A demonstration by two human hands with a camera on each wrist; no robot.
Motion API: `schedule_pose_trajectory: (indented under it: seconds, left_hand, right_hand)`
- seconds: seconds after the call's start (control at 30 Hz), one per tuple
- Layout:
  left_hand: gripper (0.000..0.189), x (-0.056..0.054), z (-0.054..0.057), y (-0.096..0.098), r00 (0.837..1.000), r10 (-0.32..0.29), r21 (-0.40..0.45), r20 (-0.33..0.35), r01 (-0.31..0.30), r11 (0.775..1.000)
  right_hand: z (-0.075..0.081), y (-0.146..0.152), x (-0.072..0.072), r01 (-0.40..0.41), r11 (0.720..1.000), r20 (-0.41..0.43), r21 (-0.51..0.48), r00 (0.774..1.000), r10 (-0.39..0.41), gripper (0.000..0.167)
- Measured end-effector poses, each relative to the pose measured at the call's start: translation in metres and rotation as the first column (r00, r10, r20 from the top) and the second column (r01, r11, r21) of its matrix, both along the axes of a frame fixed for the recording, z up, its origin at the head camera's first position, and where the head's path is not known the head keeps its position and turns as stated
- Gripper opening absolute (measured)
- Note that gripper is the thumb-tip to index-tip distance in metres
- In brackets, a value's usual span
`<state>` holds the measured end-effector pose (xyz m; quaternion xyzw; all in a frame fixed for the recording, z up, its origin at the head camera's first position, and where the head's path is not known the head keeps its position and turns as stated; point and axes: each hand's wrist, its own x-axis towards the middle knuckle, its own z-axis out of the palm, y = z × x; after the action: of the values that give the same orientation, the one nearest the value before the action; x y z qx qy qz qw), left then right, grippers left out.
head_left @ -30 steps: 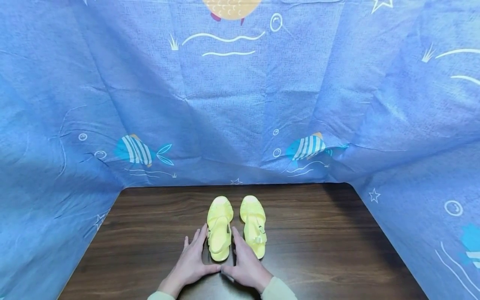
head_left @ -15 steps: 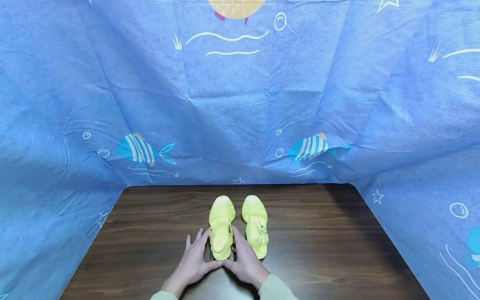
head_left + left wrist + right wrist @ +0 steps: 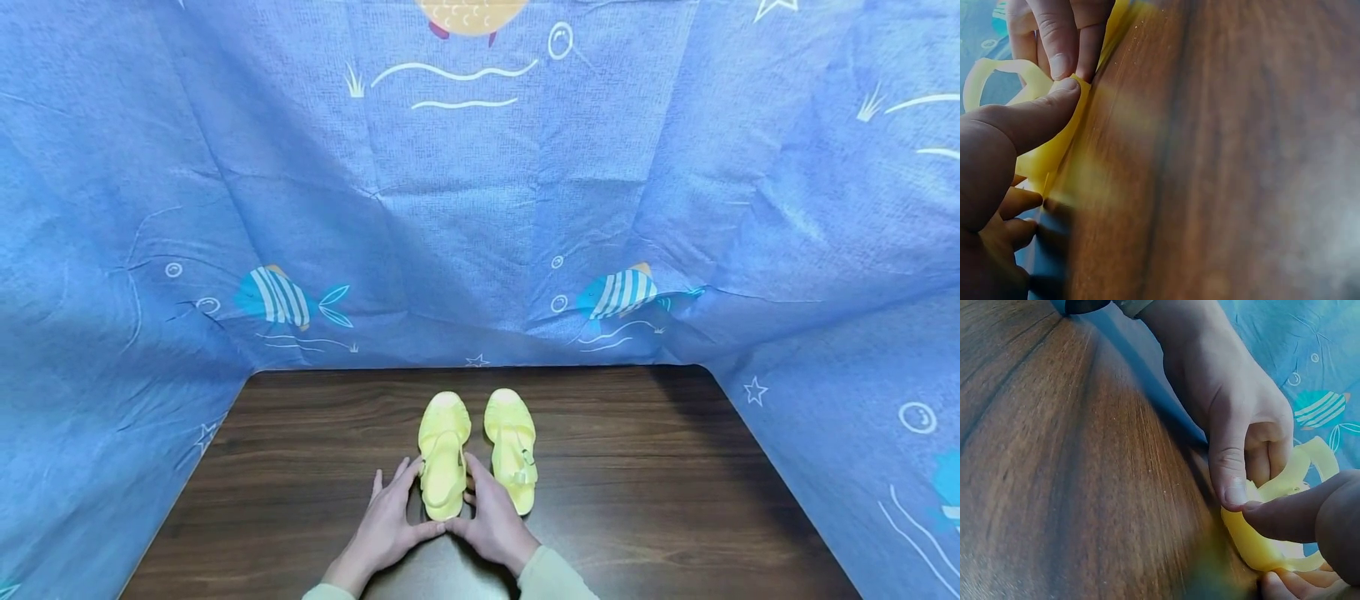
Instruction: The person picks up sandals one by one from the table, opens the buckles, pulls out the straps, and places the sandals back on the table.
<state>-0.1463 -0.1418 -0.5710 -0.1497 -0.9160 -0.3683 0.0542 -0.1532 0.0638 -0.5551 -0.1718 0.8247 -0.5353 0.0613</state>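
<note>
Two pale yellow sandals lie side by side on the dark wooden table, toes toward the back. My left hand [image 3: 384,523] and right hand [image 3: 492,518] grip the left sandal [image 3: 442,475] from either side of its heel. The thumbs meet behind the heel, tip to tip, while the fingers reach along the sides. Up close in the left wrist view, the left thumb [image 3: 1041,119] presses on the back edge of the yellow heel [image 3: 1054,153]. The right wrist view shows both thumbs there too, with the strap [image 3: 1291,475] standing up. The right sandal [image 3: 512,429] lies just beyond the right hand's fingers.
The brown wood-grain table [image 3: 637,500] extends to both sides of the sandals. A blue cloth [image 3: 465,208] printed with fish, stars and bubbles hangs behind it and along its left and right sides.
Both hands have closed in slightly on the left sandal, and the thumbs have come up against its heel. The head view has shifted a little. The sandals keep their places on the table.
</note>
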Motion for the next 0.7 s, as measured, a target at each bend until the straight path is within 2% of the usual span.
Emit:
schedule_pose_trajectory:
  seconds: [0.1,0.3,0.53,0.7]
  left_hand:
    - [0.102,0.002,-0.001,-0.001,1.0,-0.002,0.006,-0.018,0.002,1.0]
    - [0.104,0.006,0.0,-0.001,1.0,0.001,0.009,-0.011,-0.001,1.0]
    - [0.104,0.015,0.005,0.0,1.0,0.0,0.012,0.021,0.0,1.0]
    - [0.103,0.022,0.008,-0.001,1.0,-0.01,0.007,0.001,0.01,1.0]
  right_hand:
    - [0.0,0.001,0.0,-0.005,1.0,0.011,-0.002,1.0,0.005,0.101]
    - [0.0,0.003,0.002,-0.013,1.0,0.026,0.007,1.0,0.012,0.097]
    - [0.003,0.004,0.011,-0.022,0.999,0.01,0.024,1.0,0.021,0.093]
    - [0.005,0.005,0.019,-0.017,0.999,-0.003,0.049,1.0,0.017,0.091]
